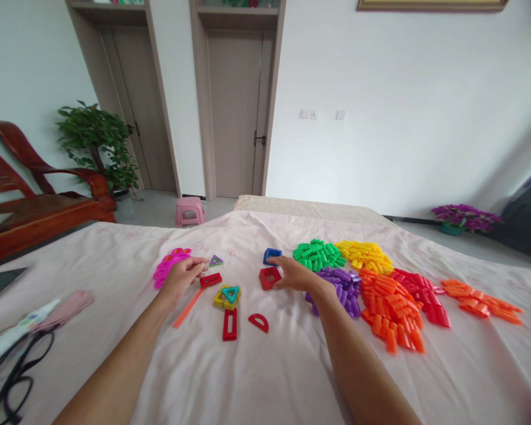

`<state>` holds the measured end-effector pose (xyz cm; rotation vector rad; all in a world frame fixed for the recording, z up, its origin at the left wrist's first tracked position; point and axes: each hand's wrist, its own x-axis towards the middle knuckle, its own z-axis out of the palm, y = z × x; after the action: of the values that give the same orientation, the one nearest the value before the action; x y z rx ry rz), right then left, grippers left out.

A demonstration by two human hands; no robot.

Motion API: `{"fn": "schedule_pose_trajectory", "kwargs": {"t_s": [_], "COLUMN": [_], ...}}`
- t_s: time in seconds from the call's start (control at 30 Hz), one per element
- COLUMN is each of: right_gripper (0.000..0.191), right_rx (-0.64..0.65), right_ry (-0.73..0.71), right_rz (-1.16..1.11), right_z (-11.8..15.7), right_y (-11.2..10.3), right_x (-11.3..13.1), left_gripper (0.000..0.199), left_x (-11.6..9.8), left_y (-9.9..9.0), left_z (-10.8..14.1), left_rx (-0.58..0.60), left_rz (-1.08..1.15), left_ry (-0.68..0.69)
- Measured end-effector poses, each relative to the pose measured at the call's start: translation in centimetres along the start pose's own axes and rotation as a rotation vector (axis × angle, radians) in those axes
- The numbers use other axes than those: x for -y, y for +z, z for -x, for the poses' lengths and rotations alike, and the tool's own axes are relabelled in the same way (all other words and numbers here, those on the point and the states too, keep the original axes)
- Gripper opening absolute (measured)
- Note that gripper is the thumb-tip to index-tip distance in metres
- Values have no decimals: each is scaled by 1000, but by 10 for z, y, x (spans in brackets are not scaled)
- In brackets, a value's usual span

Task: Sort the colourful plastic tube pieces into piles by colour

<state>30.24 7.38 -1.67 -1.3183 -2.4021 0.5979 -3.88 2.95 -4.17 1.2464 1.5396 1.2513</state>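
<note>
Right hand (294,273), fingers spread at red square (269,279), is apparently collecting, needing a pinch next; left hand (183,275), fingers curled, hold unclear

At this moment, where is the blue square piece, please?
In the head view, the blue square piece lies by the right hand, left of the green pile and just beyond the red square piece.

Right fingers (282,261) at red square (269,284)
</note>
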Motion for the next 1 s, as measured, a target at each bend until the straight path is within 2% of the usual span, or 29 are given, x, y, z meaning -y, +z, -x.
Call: {"fn": "schedule_pose_trajectory", "kwargs": {"t_s": [0.13, 0.23, 0.37, 0.53, 0.67, 0.8, 0.9, 1.0], "right_gripper": [53, 44, 37, 31, 29, 32, 31, 30], "right_rx": [-132, -152, -207, -255, -312, -415, -472, -463], "right_ry": [5, -41, -104, -63, -12, 72, 99, 68], "right_rz": [-76, -108, -157, -75, -67, -146, -193, -186], "right_z": [4, 5, 8, 26, 49, 67, 74, 77], "right_y": [-14, -18, -15, -2, 22, 50, 64, 69], "right_x": [12, 25, 42, 47, 36, 19, 13, 14], "left_gripper": [41, 41, 32, 22, 35, 51, 49, 42], "left_x": [6, 15, 21, 17, 10, 0, -6, -10], "left_y": [-6, -2, 7, 8, 4, 10, 20, 31], "left_z": [-6, -7, -2, 2, 1, 8, 17, 24], "left_rx": [-43, -24, 40, 44, 29, 95, 140, 180], "left_rz": [-69, -212, -427, -429, -227, -35, 162, 380], "left_ry": [90, 150, 172, 175, 111, 53, 2, -78]}}
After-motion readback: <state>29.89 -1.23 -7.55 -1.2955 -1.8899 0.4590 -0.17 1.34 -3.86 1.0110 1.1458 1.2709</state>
